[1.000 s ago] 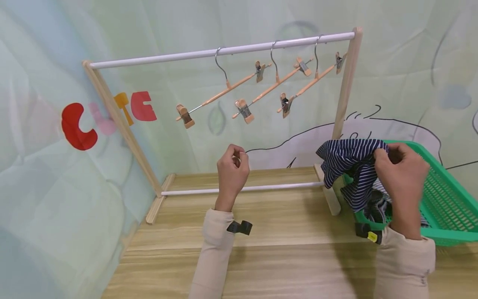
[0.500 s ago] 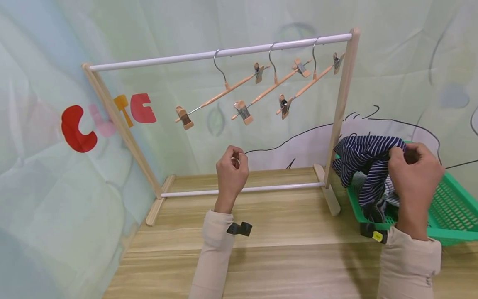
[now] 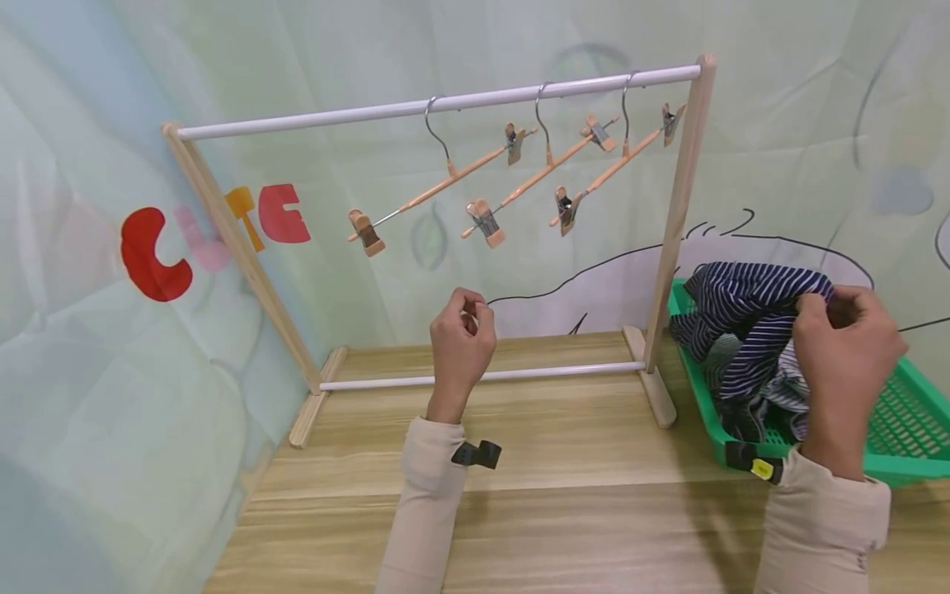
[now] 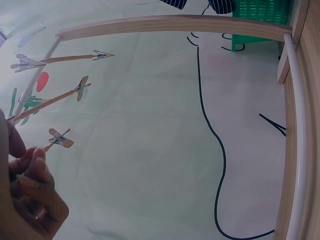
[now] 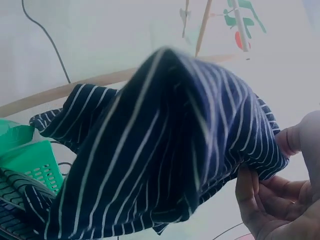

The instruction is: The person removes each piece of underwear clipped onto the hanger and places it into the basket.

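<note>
My right hand [image 3: 849, 363] pinches a navy garment with white stripes [image 3: 764, 285] between thumb and fingers. The cloth hangs folded over the green basket [image 3: 909, 396]; its exact kind cannot be told. In the right wrist view, the striped garment [image 5: 150, 150] drapes away from my thumb and fingertips [image 5: 250, 180]. My left hand [image 3: 460, 342] is raised in front of the rack, its fingers curled and holding nothing visible. Clip hangers [image 3: 453, 175] hang above it. In the left wrist view, my left hand [image 4: 37, 195] overlaps part of a hanger.
A small wooden rack [image 3: 679, 214] with a white top rail [image 3: 319, 117] stands on the wood-grain table [image 3: 549, 528]. Three hangers with clips hang from the rail's right half. More striped cloth [image 3: 790, 384] lies in the basket, beside the rack's right foot [image 3: 656, 396]. Behind is a printed cloth backdrop.
My right hand has moved to the right with the striped garment, away from the rack's right post and farther over the basket. My left hand has stayed almost still.
</note>
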A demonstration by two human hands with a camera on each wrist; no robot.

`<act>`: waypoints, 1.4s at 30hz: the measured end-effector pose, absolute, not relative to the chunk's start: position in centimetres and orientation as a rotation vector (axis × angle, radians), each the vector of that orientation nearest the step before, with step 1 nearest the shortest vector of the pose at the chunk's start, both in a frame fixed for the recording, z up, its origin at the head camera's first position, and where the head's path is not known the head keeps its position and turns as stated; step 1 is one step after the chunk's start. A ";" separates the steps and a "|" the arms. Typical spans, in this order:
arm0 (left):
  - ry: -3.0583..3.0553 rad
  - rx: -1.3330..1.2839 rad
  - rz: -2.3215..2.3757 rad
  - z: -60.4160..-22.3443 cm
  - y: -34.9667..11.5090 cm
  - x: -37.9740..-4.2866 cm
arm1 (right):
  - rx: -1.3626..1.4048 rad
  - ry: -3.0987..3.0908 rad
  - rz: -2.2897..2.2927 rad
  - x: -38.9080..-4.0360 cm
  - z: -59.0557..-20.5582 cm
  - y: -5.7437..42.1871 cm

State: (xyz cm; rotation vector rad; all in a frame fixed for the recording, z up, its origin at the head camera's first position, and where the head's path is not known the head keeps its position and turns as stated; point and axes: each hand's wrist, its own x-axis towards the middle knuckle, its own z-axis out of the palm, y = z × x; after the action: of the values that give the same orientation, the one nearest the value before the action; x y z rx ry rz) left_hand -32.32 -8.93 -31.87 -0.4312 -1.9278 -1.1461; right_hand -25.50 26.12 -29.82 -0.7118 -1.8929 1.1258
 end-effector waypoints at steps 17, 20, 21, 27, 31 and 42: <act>-1.912 -0.449 -1.113 -31.8 -8.8 -32.4 | -0.766 -1.898 1.088 -25.3 -30.0 27.4; -1.919 -0.446 -1.115 -31.8 -8.8 -32.4 | -0.781 -1.915 1.100 -25.2 -30.1 27.6; -1.922 -0.446 -1.115 -31.9 -8.8 -32.4 | -0.788 -1.920 1.100 -25.2 -30.1 27.7; -1.923 -0.456 -1.113 -32.0 -8.8 -32.5 | -0.848 -1.956 1.139 -24.8 -30.1 28.0; -1.923 -0.458 -1.105 -32.0 -8.7 -32.5 | -0.861 -1.987 1.149 -24.7 -30.2 28.3; -1.922 -0.464 -1.106 -32.0 -8.7 -32.3 | -0.854 -2.113 1.132 -24.4 -30.8 29.3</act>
State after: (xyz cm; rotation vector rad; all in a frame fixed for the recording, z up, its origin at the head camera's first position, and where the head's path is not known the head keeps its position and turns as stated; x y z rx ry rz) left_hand -32.27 -8.72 -31.98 -0.4637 -1.9221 -1.1056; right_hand -24.41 29.30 -30.80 -0.8540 -2.1127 1.1317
